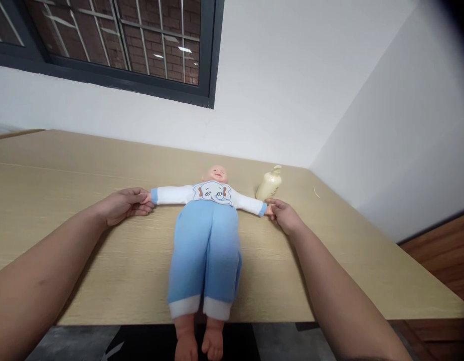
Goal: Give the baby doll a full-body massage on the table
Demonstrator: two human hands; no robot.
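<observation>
A baby doll (207, 240) lies on its back on the wooden table (115, 281), head toward the wall and feet hanging past the front edge. It wears blue trousers with white cuffs and a white top with an elephant face on the chest. Both its arms are stretched out sideways. My left hand (128, 204) is closed around the doll's hand on the left side, thumb on top. On the other side, my right hand (284, 214) pinches the doll's other hand just below the blue sleeve cuff.
A cream pump bottle (269, 184) stands just behind my right hand, near the doll's sleeve. A thin pale strip (316, 191) lies farther right on the table. A white wall (262, 100) and a dark-framed window (211, 60) rise behind the table.
</observation>
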